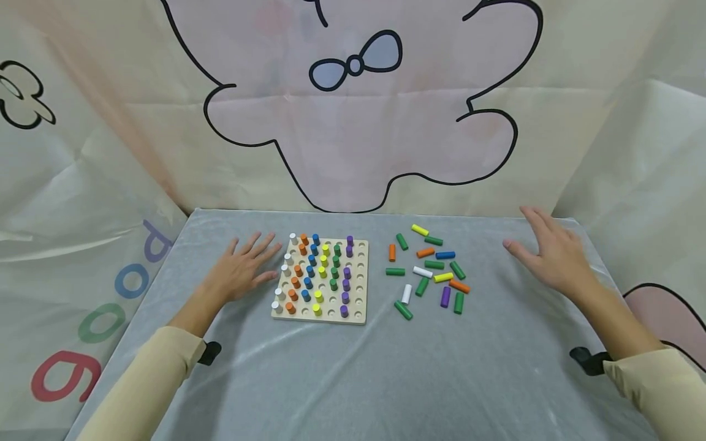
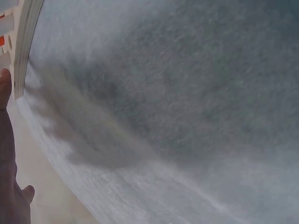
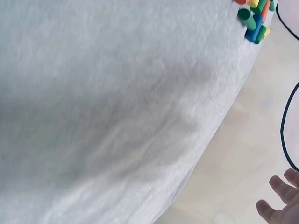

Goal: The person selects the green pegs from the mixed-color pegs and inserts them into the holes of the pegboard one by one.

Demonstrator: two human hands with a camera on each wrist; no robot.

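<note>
Flanking pegboard (image 1: 331, 318) and pegs (image 1: 434, 264) on grey cloth (image 1: 353, 380), left hand (image 1: 241, 269), right hand (image 1: 557, 256) (fingers spread), cartoon backdrop (image 1: 353, 141) behind.

A gray cloth (image 1: 441, 380) with faint creases covers the tabletop (image 1: 342, 380). Directly on it, left of the middle, a pale pegboard (image 1: 325, 320) lies flat. To the board's right, loose pegs (image 1: 434, 264) lie scattered on their sides: eight green, three orange, two yellow, two white, one blue, one purple.

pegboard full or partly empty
Partly empty: the pegboard holds upright pegs, but in the head view its rightmost column is bare.
</note>
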